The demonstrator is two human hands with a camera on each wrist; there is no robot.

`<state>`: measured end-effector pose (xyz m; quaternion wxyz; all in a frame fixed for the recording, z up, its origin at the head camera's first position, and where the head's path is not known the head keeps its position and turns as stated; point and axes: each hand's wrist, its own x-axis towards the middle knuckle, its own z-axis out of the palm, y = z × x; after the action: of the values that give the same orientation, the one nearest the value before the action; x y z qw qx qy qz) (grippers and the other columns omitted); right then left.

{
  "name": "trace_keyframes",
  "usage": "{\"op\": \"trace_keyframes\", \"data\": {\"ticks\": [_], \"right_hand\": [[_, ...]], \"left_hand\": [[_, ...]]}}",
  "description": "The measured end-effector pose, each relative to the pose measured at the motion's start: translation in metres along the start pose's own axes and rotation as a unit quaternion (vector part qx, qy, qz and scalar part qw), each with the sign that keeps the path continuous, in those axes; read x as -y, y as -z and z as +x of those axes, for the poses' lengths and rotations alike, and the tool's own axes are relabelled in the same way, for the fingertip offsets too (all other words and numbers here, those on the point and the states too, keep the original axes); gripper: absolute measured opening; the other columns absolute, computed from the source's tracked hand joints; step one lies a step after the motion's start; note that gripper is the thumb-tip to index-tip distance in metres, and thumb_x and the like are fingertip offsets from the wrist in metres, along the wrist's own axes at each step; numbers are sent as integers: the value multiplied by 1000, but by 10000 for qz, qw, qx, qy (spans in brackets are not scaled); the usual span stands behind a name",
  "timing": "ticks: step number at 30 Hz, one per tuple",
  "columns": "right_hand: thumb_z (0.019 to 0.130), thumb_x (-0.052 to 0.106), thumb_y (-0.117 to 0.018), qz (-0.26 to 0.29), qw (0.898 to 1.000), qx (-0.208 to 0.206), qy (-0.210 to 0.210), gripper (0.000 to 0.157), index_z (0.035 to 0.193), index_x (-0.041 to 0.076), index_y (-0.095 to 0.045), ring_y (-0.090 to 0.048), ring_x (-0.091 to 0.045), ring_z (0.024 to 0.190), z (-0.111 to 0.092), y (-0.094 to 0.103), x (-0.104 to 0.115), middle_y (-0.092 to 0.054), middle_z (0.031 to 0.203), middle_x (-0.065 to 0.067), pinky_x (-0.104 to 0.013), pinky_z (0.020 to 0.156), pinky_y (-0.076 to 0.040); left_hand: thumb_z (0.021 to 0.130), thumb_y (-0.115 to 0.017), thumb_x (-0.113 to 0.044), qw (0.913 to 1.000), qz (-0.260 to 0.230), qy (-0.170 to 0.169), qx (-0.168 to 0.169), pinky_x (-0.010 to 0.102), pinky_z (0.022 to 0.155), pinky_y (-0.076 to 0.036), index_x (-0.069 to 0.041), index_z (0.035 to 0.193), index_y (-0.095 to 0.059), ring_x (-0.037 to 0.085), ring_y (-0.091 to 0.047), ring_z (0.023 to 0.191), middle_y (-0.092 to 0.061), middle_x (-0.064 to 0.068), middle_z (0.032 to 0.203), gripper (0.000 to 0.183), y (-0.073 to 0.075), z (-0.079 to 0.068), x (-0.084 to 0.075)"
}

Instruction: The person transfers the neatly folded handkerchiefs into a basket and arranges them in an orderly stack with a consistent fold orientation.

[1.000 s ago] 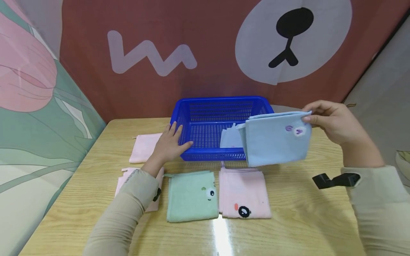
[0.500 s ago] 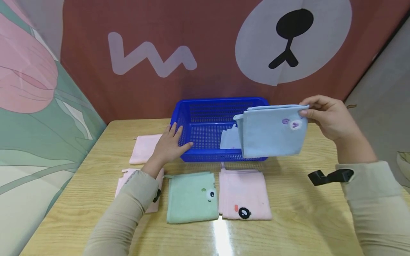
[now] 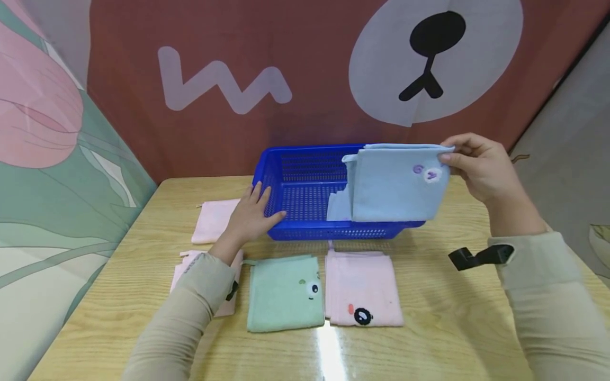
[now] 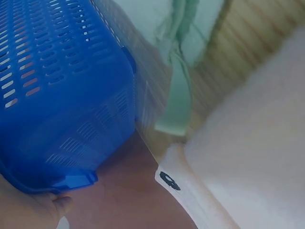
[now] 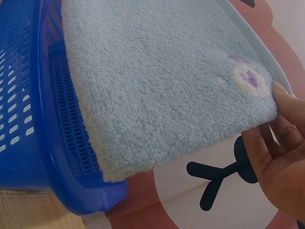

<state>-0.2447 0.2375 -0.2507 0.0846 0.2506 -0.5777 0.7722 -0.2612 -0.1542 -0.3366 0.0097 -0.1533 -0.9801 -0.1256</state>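
My right hand (image 3: 481, 166) pinches one upper corner of a folded light blue towel (image 3: 397, 185) with purple and white embroidery. The towel hangs over the right part of a blue plastic basket (image 3: 305, 231) and hides some of it. In the right wrist view, thumb and fingers grip the edge of the terry cloth (image 5: 167, 86). Another light blue towel (image 3: 338, 206) lies inside the basket, partly covered from sight. With fingers spread, my left hand (image 3: 252, 214) rests on the basket's left rim; the left wrist view shows fingertips at that rim (image 4: 71, 183).
On the wooden table (image 3: 429, 338) in front of the basket lie a folded green towel (image 3: 283, 296) and a pink towel (image 3: 362, 286). Two more pink towels, one farther back (image 3: 214, 219) and one nearer (image 3: 233, 307), lie at the left, partly behind my arm. A brown curtain (image 3: 314, 63) hangs behind.
The right hand has carried the light blue towel up, back and a little left, from in front of the basket's right side to above it. The left hand has stayed in place.
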Motion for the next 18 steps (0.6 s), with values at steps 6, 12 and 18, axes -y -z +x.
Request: {"op": "trace_keyframes", "data": {"ticks": [6,12,18], "right_hand": [[75,-12,-57,-187,9993,-318,-62,11,82,-5,-63,-59,-14,61,3,-3,-2,-62,75,-9,-21,53,-48],[75,-6,-60,-436,9969,-636,-150,8,82,-3,-63,-59,-14,62,7,-7,-4,-60,72,-7,-21,54,-49],[76,-7,-59,-446,9963,-723,-126,10,82,-1,-64,-59,-13,62,11,-10,-10,-60,71,-6,-20,55,-48]], "left_hand": [[84,-34,-55,10000,-1,-22,-6,45,101,-10,-3,137,-16,33,1,128,-4,18,142,77,1,-1,0],[84,-35,-56,10000,-9,-38,-8,46,100,-11,-3,137,-15,34,1,128,-4,18,142,78,3,-4,1],[84,-34,-56,10000,-67,-55,-6,46,100,-11,-2,137,-15,33,2,128,-3,18,142,78,5,-7,3]]}}
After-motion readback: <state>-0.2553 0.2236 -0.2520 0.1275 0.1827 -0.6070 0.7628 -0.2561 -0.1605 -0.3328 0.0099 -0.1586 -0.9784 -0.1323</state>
